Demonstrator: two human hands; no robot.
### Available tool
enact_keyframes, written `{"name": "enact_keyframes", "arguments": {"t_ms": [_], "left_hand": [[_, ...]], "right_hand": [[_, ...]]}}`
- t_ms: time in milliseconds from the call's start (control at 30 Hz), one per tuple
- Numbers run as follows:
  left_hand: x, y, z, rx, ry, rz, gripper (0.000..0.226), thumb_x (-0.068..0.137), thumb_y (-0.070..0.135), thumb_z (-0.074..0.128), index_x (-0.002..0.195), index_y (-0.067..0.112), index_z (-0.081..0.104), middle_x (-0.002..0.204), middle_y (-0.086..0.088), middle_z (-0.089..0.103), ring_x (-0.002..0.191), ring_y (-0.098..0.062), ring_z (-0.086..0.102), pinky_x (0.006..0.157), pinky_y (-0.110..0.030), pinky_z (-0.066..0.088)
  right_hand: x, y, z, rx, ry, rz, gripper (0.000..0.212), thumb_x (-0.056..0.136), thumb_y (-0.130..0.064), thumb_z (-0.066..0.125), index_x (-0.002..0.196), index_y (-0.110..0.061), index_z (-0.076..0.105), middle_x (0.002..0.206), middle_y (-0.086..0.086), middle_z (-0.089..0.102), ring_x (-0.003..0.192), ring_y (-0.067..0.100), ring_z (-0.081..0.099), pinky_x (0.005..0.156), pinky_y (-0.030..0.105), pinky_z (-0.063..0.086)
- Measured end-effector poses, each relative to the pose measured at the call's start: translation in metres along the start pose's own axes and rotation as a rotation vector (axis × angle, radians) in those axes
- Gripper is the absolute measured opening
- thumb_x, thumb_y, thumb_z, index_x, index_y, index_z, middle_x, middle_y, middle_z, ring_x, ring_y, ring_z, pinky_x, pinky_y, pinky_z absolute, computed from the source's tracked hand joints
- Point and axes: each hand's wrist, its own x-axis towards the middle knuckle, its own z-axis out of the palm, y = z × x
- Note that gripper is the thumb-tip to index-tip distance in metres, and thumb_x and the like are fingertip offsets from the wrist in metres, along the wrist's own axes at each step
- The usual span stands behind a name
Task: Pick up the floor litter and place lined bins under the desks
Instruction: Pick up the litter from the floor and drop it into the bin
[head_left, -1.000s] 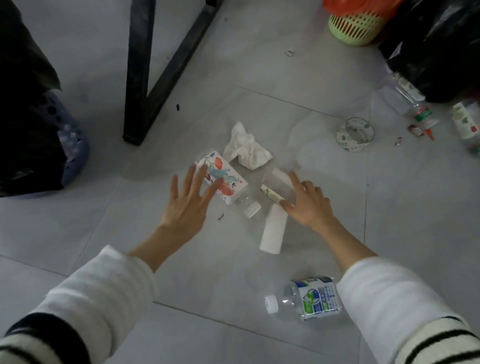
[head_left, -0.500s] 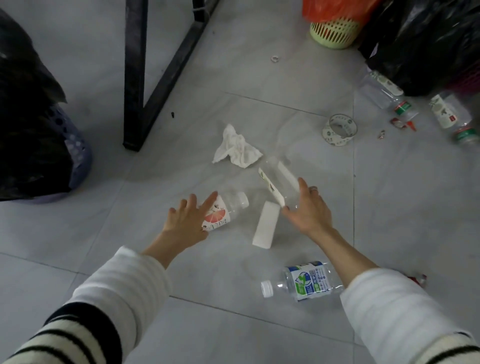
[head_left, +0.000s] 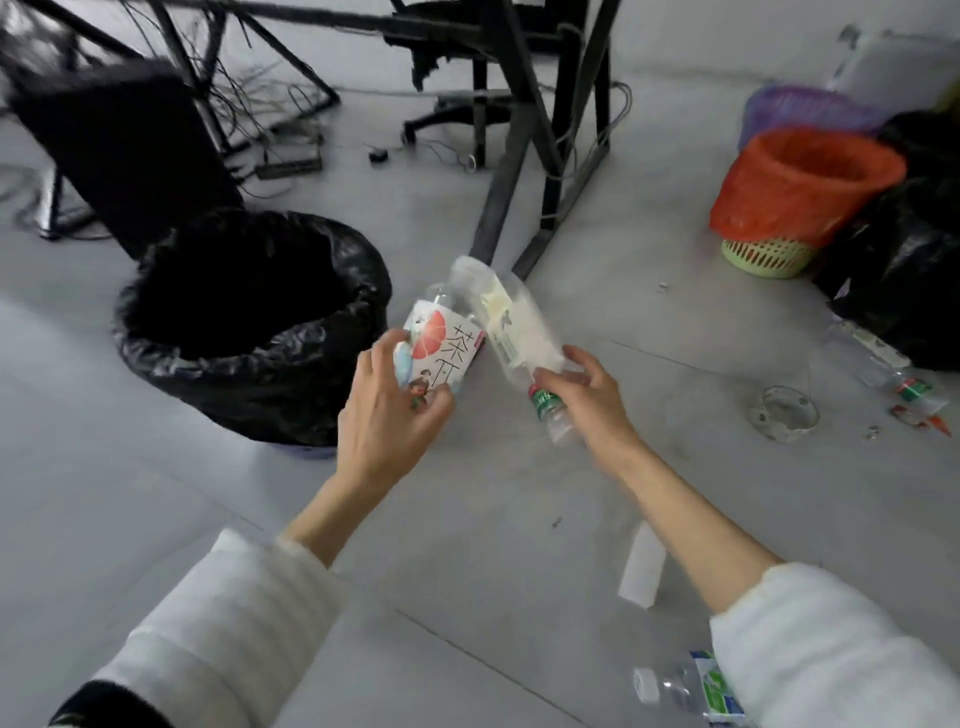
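Here the person's left hand (head_left: 387, 415) is closed around a tea bottle (head_left: 441, 345) with a white label showing a red grapefruit slice and dark characters, held off the floor with its base pointing away. The right hand (head_left: 589, 395) grips the neck end of a clear plastic bottle (head_left: 511, 325) with a green band at the neck, its body tilted up and to the far left so that it lies just beside the tea bottle. Both bottles hang just right of a black-lined bin (head_left: 254, 325) standing on the grey tiled floor (head_left: 156, 519). Far right, an orange-lined bin (head_left: 802, 179) sits in a green basket (head_left: 766, 257), beside black bags (head_left: 906, 270). A white paper strip (head_left: 643, 571) lies near the right forearm, and a blue-and-green labelled water bottle (head_left: 691, 693) lies at the near edge. A tape ring (head_left: 782, 413) and another clear bottle (head_left: 872, 358) lie on the right.
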Motion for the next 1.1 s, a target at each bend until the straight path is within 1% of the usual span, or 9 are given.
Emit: {"name": "enact_keyframes", "arguments": {"t_ms": [133, 200, 333, 433, 533, 633, 700, 833, 1100], "left_hand": [[0.046, -0.006, -0.067, 0.092, 0.155, -0.157, 0.06, 0.078, 0.042, 0.06, 0.13, 0.024, 0.035, 0.13, -0.005, 0.04, 0.102, -0.026, 0.054, 0.071, -0.035, 0.038], [0.068, -0.021, -0.097, 0.046, 0.173, -0.332, 0.063, 0.08, 0.044, 0.058, 0.134, 0.021, 0.035, 0.133, -0.008, 0.036, 0.105, -0.03, 0.054, 0.075, -0.035, 0.04], [0.092, -0.047, -0.126, -0.198, 0.214, -0.507, 0.064, 0.085, 0.04, 0.052, 0.142, 0.018, 0.031, 0.142, -0.013, 0.031, 0.12, -0.032, 0.046, 0.085, -0.032, 0.037], [0.094, -0.064, -0.13, -0.278, 0.191, -0.426, 0.067, 0.088, 0.039, 0.051, 0.146, 0.019, 0.025, 0.148, -0.011, 0.029, 0.13, -0.027, 0.04, 0.098, -0.028, 0.033], [0.089, -0.083, -0.12, -0.165, 0.039, -0.328, 0.066, 0.087, 0.036, 0.056, 0.144, 0.016, 0.029, 0.142, -0.014, 0.037, 0.127, -0.029, 0.045, 0.106, -0.039, 0.039], [0.076, -0.1, -0.095, 0.307, -0.27, -0.133, 0.061, 0.088, 0.042, 0.055, 0.141, 0.019, 0.035, 0.136, -0.013, 0.046, 0.126, -0.031, 0.045, 0.107, -0.041, 0.032], [0.071, -0.107, -0.08, 0.575, -0.329, -0.015, 0.059, 0.09, 0.041, 0.052, 0.141, 0.021, 0.033, 0.134, -0.008, 0.049, 0.128, -0.029, 0.044, 0.109, -0.043, 0.026], [0.068, -0.103, -0.066, 0.678, -0.216, 0.037, 0.043, 0.093, 0.021, 0.049, 0.134, 0.01, 0.043, 0.124, -0.01, 0.056, 0.119, -0.031, 0.048, 0.097, -0.041, 0.035], [0.015, -0.05, -0.016, 0.628, -0.193, 0.344, 0.031, 0.08, 0.022, 0.069, 0.105, 0.004, 0.064, 0.087, -0.01, 0.067, 0.079, -0.032, 0.066, 0.06, -0.036, 0.051]], "right_hand": [[0.006, -0.048, 0.069, 0.065, -0.19, -0.075, 0.047, 0.075, -0.021, 0.072, 0.12, -0.011, 0.059, 0.108, 0.006, 0.065, 0.091, 0.018, 0.065, 0.08, 0.03, 0.05], [0.008, -0.069, 0.106, 0.054, -0.252, -0.066, 0.069, 0.07, -0.029, 0.074, 0.133, -0.01, 0.052, 0.12, 0.002, 0.06, 0.107, 0.02, 0.062, 0.094, 0.032, 0.049], [0.012, -0.089, 0.156, 0.136, -0.372, -0.008, 0.064, 0.085, -0.017, 0.066, 0.141, -0.003, 0.039, 0.134, 0.009, 0.051, 0.114, 0.023, 0.058, 0.095, 0.037, 0.051], [0.014, -0.092, 0.171, 0.215, -0.425, 0.028, 0.064, 0.09, -0.016, 0.06, 0.146, -0.005, 0.029, 0.143, 0.012, 0.045, 0.125, 0.024, 0.05, 0.094, 0.032, 0.049], [0.018, -0.082, 0.168, 0.163, -0.405, 0.028, 0.057, 0.093, -0.019, 0.056, 0.143, -0.005, 0.034, 0.139, 0.012, 0.048, 0.128, 0.025, 0.047, 0.1, 0.033, 0.047], [0.023, -0.063, 0.156, -0.027, -0.346, 0.004, 0.046, 0.093, -0.024, 0.055, 0.135, -0.008, 0.046, 0.131, 0.009, 0.054, 0.114, 0.02, 0.055, 0.096, 0.035, 0.05], [0.026, -0.049, 0.145, -0.089, -0.298, 0.01, 0.041, 0.093, -0.024, 0.054, 0.132, -0.009, 0.049, 0.126, 0.008, 0.056, 0.106, 0.018, 0.057, 0.089, 0.034, 0.052], [0.025, -0.024, 0.11, -0.216, -0.202, 0.002, 0.036, 0.094, -0.018, 0.053, 0.128, -0.007, 0.052, 0.108, 0.007, 0.06, 0.09, 0.02, 0.059, 0.072, 0.028, 0.049], [0.016, 0.028, -0.006, -0.469, -0.041, 0.101, 0.037, 0.092, -0.012, 0.052, 0.128, -0.002, 0.052, 0.098, 0.01, 0.059, 0.071, 0.021, 0.059, 0.059, 0.026, 0.045]]}}
